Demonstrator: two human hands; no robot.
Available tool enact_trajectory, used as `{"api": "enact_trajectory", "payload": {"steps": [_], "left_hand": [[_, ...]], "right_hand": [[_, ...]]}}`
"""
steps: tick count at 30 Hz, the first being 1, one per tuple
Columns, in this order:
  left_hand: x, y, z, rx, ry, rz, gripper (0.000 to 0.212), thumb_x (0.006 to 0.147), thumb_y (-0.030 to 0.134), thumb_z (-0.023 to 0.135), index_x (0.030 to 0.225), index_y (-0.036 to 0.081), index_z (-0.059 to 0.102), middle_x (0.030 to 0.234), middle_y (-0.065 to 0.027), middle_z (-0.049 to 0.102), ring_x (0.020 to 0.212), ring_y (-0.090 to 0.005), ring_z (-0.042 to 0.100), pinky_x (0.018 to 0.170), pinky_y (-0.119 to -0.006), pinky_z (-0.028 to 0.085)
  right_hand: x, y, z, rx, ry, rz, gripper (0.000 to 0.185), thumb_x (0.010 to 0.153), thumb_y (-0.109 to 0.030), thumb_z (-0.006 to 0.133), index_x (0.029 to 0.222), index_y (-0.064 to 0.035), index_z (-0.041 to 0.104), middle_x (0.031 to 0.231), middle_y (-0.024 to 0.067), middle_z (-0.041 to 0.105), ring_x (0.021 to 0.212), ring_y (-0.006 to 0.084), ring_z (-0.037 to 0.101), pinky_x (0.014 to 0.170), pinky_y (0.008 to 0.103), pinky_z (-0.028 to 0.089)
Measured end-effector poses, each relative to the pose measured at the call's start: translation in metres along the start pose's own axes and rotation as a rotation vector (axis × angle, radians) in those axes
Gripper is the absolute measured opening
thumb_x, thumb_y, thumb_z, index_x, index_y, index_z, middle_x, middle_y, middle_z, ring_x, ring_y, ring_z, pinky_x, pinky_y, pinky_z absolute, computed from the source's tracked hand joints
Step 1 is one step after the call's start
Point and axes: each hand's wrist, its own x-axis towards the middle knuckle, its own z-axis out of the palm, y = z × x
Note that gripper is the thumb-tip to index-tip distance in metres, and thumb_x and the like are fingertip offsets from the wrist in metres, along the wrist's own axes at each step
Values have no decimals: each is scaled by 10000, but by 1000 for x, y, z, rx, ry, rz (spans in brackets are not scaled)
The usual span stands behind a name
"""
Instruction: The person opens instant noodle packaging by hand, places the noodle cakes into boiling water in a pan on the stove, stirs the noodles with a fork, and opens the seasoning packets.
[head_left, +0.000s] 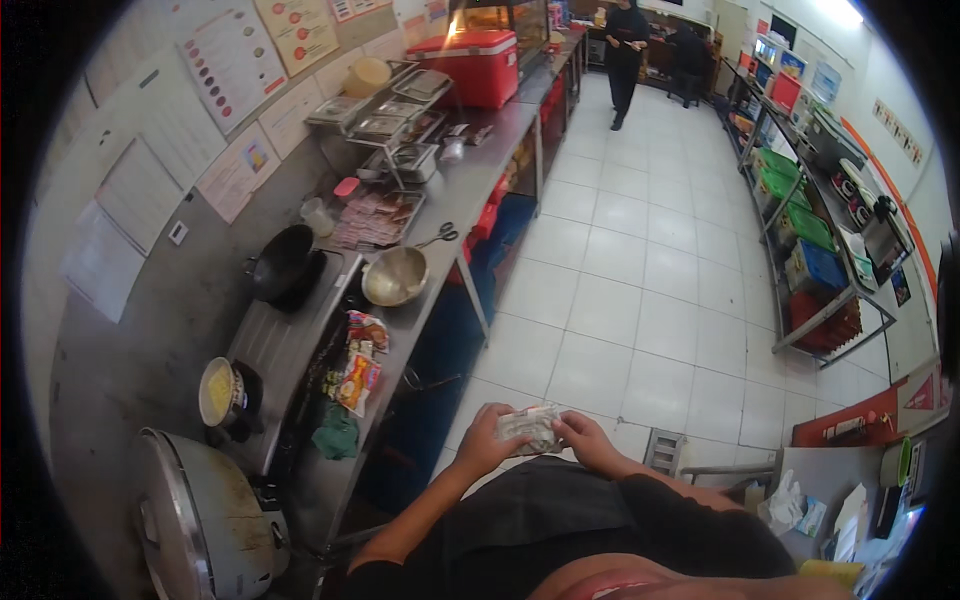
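Observation:
In front of my apron, a small pale packet (529, 429) with some red print is held between both hands. My left hand (484, 444) grips its left end, thumb across the near face. The fingers of my right hand (586, 439) pinch its right end. What is inside the packet cannot be made out. To the left, colourful food packets (360, 379) and a crumpled green cloth (336, 433) lie along the front of the steel counter (442, 247). A metal mixing bowl (395, 277) stands beyond them, with scissors (439, 235) behind it.
A gas stove (281, 352) carries a black wok (283, 262) and a small pot (217, 390) with yellow contents. A large lidded cooker (217, 517) stands at the near left. Across the tiled floor (615, 300) are a steel rack (817, 300) and, farther off, a person (626, 52).

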Motion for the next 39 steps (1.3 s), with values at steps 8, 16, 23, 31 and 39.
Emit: {"api": "enact_trajectory", "payload": {"steps": [8,16,23,31,39], "left_hand": [[-41,-45,-51,33,489,-252,506,803,250,784,1236,72,589,1205,-153,517,1222,-308,473,1008,-420,412],[0,-43,-102,414,458,-111,323,794,186,743,1085,67,670,1114,-101,639,1028,-303,621,843,-389,505],[46,-44,-108,758,587,50,177,789,152,713,958,107,685,868,-48,674,721,-228,667,602,-319,517],[76,-77,-136,567,674,-184,200,801,203,685,964,89,660,760,-100,646,663,-308,633,618,-417,494],[68,-91,-183,383,543,81,152,839,109,606,982,58,591,949,-100,619,846,-307,642,695,-399,519]], "right_hand": [[85,-50,88,-601,-319,-89,293,988,-318,560,1047,-32,589,843,119,609,808,147,573,719,311,459],[192,-65,138,-303,-844,-115,235,1031,-272,478,971,-57,551,774,-13,515,713,65,472,620,258,411],[246,-105,136,-285,-1066,65,275,1019,-314,503,864,-87,502,693,-36,466,608,58,438,525,250,372],[280,-142,134,-363,-1064,-201,230,990,-211,569,1165,-62,580,992,36,597,830,90,564,730,251,479],[275,-140,182,-510,-908,-389,116,867,15,676,963,4,612,906,59,568,758,118,608,666,236,522]]}}
